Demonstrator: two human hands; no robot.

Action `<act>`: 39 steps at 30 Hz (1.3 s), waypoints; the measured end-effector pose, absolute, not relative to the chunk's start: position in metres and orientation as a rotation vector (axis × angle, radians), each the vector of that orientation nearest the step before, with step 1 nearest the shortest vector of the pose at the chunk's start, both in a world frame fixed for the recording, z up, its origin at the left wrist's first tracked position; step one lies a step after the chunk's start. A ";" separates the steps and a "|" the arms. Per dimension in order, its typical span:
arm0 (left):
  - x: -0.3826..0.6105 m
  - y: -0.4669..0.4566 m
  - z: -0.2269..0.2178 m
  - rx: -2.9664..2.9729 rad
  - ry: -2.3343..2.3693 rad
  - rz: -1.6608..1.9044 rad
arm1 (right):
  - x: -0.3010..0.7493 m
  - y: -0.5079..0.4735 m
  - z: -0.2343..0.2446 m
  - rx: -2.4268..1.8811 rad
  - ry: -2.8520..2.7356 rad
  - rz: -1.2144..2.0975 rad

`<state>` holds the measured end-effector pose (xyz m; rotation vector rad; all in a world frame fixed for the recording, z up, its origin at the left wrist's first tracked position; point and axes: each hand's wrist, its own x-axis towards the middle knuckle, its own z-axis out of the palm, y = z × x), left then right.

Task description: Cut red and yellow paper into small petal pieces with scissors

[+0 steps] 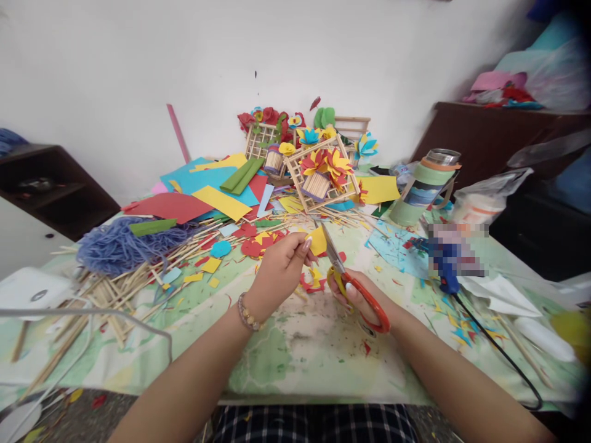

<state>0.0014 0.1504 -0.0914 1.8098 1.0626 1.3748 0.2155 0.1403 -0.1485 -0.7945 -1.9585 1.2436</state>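
My left hand pinches a small piece of yellow paper above the middle of the table. In my right hand is a pair of scissors with red and yellow handles. Their blades point up and away from me, right beside the paper's right edge. Whether the blades touch the paper I cannot tell. Below and behind my hands lie red and yellow paper petals and scraps. A scalloped blue paper piece rests to the left of my left hand.
Stick frames with paper flowers stand against the wall. Coloured paper sheets, purple yarn and wooden sticks fill the left. On the right are a green tumbler and a blue glue gun with a black cord.
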 end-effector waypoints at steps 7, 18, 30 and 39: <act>-0.003 0.153 -0.089 1.821 1.068 1.349 | 0.219 0.143 -0.148 -0.826 -2.002 1.210; -0.007 0.155 -0.086 1.891 1.086 1.325 | 0.221 0.144 -0.142 -0.889 -2.026 1.193; -0.012 0.158 -0.087 2.025 1.194 1.256 | 0.222 0.144 -0.134 -0.991 -2.028 1.227; -0.014 0.160 -0.086 2.057 1.197 1.253 | 0.222 0.145 -0.134 -0.965 -2.054 1.149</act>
